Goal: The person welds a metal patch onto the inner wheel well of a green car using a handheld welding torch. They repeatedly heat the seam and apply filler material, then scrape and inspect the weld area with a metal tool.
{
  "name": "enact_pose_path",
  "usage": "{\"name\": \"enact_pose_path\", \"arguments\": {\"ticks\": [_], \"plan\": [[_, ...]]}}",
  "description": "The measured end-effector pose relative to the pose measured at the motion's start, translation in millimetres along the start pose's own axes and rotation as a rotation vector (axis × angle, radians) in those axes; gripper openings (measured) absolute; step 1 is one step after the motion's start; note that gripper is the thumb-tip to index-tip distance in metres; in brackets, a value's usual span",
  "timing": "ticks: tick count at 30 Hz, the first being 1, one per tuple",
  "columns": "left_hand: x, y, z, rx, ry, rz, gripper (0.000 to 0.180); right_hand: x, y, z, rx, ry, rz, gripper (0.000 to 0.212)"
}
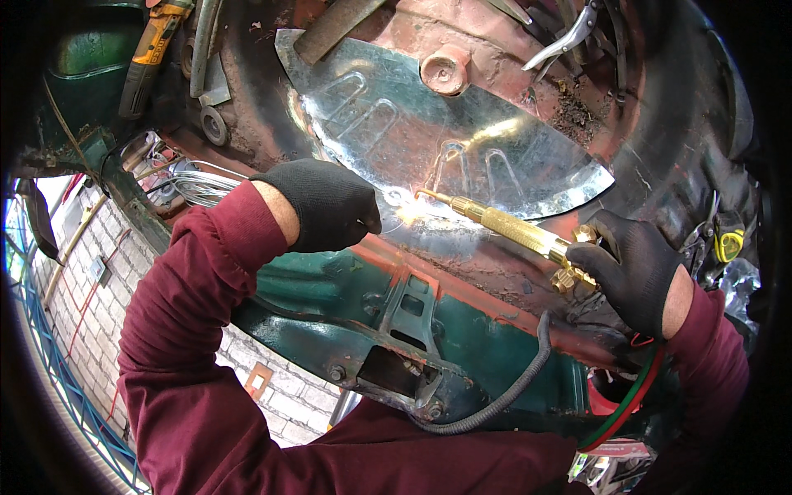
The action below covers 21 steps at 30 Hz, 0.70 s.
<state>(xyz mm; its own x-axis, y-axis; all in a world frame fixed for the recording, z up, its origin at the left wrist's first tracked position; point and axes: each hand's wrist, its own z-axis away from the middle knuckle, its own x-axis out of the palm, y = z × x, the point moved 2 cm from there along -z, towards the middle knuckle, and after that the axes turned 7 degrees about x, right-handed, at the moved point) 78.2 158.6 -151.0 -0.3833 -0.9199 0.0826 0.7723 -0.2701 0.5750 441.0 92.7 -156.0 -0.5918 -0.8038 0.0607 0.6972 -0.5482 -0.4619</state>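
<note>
My right hand (631, 272), in a black glove, is wrapped round the rear of a brass gas torch (520, 231). The torch points left, and its copper-coloured tip is beside a bright glow at the lower edge of a curved sheet of shiny metal (396, 95). The sheet has raised bent ridges pressed into it and lies on a reddish-brown vehicle body panel (487, 268). My gloved left hand (322, 206) is closed just left of the glow, thumb and fingers pinched together. Whatever it may hold is too thin or hidden to make out.
An orange and black power tool (155, 45) lies at upper left. Locking pliers (569, 37) rest at upper right, by dark debris. Coiled wire (202, 188) sits beyond my left forearm. A grey ribbed hose (528, 384) and red-green hoses (631, 404) run low. A yellow tape measure (729, 245) lies right.
</note>
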Motion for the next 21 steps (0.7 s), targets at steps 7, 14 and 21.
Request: {"name": "enact_pose_path", "arguments": {"ticks": [7,14,21], "plan": [[-3.7,3.5,-1.1,-0.019,-0.027,-0.014,0.026,-3.7,-5.2,0.0,0.034,-0.025,0.031,0.034],[-2.6,2.9,-0.5,-0.029,-0.022,0.007,0.026,-3.8,-5.1,-0.3,0.031,-0.028,0.02,0.034],[-2.0,2.2,-2.2,-0.038,-0.03,0.005,0.027,-4.2,-6.1,1.4,0.043,-0.022,0.001,0.033]]}}
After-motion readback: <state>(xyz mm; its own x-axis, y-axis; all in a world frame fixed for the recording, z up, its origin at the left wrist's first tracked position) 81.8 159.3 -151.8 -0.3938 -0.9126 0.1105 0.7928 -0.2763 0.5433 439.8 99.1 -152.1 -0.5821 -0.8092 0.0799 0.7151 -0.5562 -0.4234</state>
